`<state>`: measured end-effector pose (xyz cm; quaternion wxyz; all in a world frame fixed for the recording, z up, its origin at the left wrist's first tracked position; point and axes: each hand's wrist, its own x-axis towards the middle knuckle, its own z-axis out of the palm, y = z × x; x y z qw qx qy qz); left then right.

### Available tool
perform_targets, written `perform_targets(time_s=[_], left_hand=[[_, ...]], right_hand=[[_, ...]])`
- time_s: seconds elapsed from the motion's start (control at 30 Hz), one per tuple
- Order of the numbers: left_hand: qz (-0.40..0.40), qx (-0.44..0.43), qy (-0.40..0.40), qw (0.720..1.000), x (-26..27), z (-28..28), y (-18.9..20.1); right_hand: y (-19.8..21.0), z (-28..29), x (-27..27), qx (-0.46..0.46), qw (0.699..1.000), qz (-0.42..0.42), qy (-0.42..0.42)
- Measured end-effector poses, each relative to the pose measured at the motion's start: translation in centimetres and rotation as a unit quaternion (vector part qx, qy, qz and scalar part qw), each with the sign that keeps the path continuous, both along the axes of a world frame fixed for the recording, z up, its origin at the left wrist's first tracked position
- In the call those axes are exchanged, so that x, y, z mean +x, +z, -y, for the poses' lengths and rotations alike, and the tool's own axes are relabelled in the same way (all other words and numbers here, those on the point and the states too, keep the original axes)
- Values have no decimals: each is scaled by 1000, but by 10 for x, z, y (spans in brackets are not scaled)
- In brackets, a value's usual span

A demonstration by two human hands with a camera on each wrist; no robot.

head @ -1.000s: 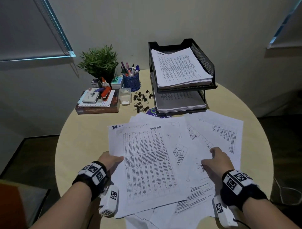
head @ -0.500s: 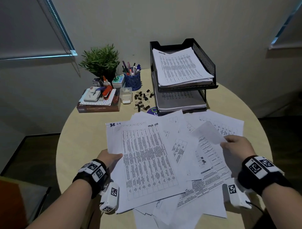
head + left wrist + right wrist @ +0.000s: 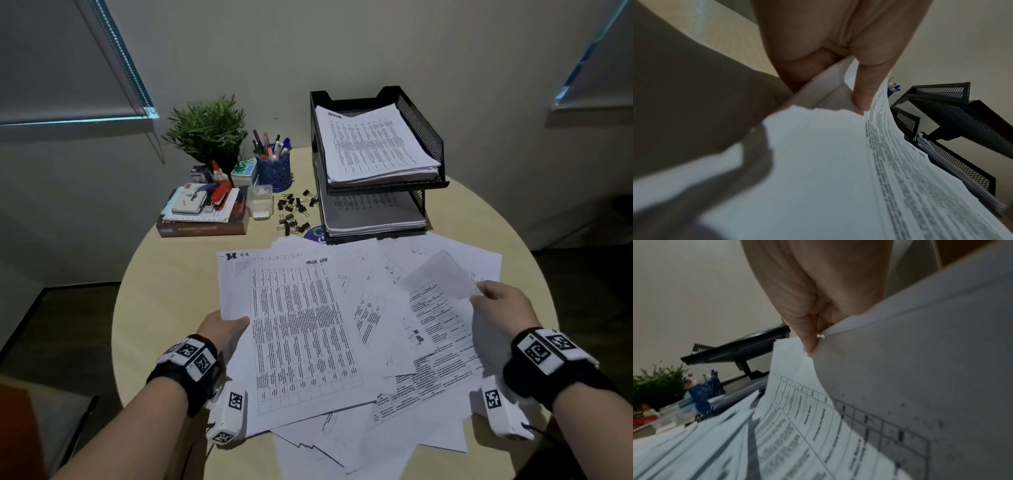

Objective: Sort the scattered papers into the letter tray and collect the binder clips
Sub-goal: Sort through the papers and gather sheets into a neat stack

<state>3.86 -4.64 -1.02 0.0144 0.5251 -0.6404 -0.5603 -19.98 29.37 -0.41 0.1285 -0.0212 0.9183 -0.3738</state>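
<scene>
Several printed papers (image 3: pixel 346 431) lie spread over the near half of the round table (image 3: pixel 171 287). My left hand (image 3: pixel 224 325) pinches the left edge of the top table-printed sheet (image 3: pixel 301 329), thumb (image 3: pixel 863 91) on top. My right hand (image 3: pixel 496 305) pinches the edge of another sheet (image 3: pixel 442 291) and lifts it so it curls up; the pinch (image 3: pixel 812 344) shows in the right wrist view. The black two-tier letter tray (image 3: pixel 421 137) at the back holds paper stacks on both levels. Black binder clips (image 3: pixel 294 214) lie loose left of the tray.
A blue mesh pen cup (image 3: pixel 274 171), a potted plant (image 3: pixel 209 133), a small clear box (image 3: pixel 259 202) and a book (image 3: pixel 202 226) piled with stationery crowd the back left. A round blue sticker (image 3: pixel 313 233) peeks out beside the tray's foot.
My right hand went from lying on the right-hand papers to pinching one sheet and lifting its edge up and to the right. The left hand kept its hold on the top sheet.
</scene>
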Motion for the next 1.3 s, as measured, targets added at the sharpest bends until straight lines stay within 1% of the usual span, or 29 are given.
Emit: perform_targets(time_s=[0.1,0.13,0.17,0.23,0.27,0.3,0.37,0.43,0.5,0.57,0.6,0.63,0.73,0.77,0.83,0.87,0.9,0.93,0.97,1.03,1.1,1.17,1.23,1.3], left_hand=[[2,14,-2,1000,1,0,-1],[3,17,-6,1000,1,0,-2],[9,14,-9,1000,1,1,-3],[22,11,-15,1000,2,3,-6],[25,13,-17,999,3,3,-7],[27,14,-18,999,4,4,-8],[33,12,-19,999,4,4,-9],[40,6,-21,999,5,3,-10],[46,7,-19,999,4,2,-11],[42,17,-13,999,4,2,-13],[39,21,-9,999,4,2,-14],[39,23,-7,999,5,1,-14],[35,19,-4,999,5,1,-14],[33,23,-1,999,6,1,-14],[24,28,4,999,6,1,-15],[27,24,4,999,6,2,-15],[30,22,4,999,6,2,-16],[31,20,4,999,5,2,-16],[30,22,5,999,5,2,-16],[22,35,10,999,4,0,-15],[12,48,15,999,3,-3,-14],[-4,58,17,998,1,-7,-11],[-10,62,10,998,0,-10,-10],[-7,57,8,998,0,-11,-9]], right_hand=[[-3,6,15,-7,999,36,-32],[-5,8,18,14,999,34,-29],[-5,11,21,49,998,21,-15],[-8,14,27,125,991,-37,22],[-10,17,31,151,986,-58,45],[-13,20,36,160,983,-58,70],[-18,27,48,140,985,-13,102],[-18,35,60,94,988,64,110],[-16,44,67,61,981,129,133],[-13,51,69,67,972,150,171],[-16,52,67,65,971,152,172],[-13,53,67,52,973,157,164],[-9,49,59,-27,982,149,111],[-3,48,57,-43,986,138,82],[1,40,47,-82,990,110,-7],[-1,35,40,-121,986,98,-58],[3,31,37,-170,975,97,-106],[-3,25,31,-224,958,102,-147],[-3,23,32,-254,944,111,-180],[-13,21,38,-272,930,153,-196],[-26,22,47,-266,924,221,-161],[-34,24,54,-250,928,245,-127],[-28,23,55,-245,938,204,-140],[-17,17,45,-257,939,157,-164]])
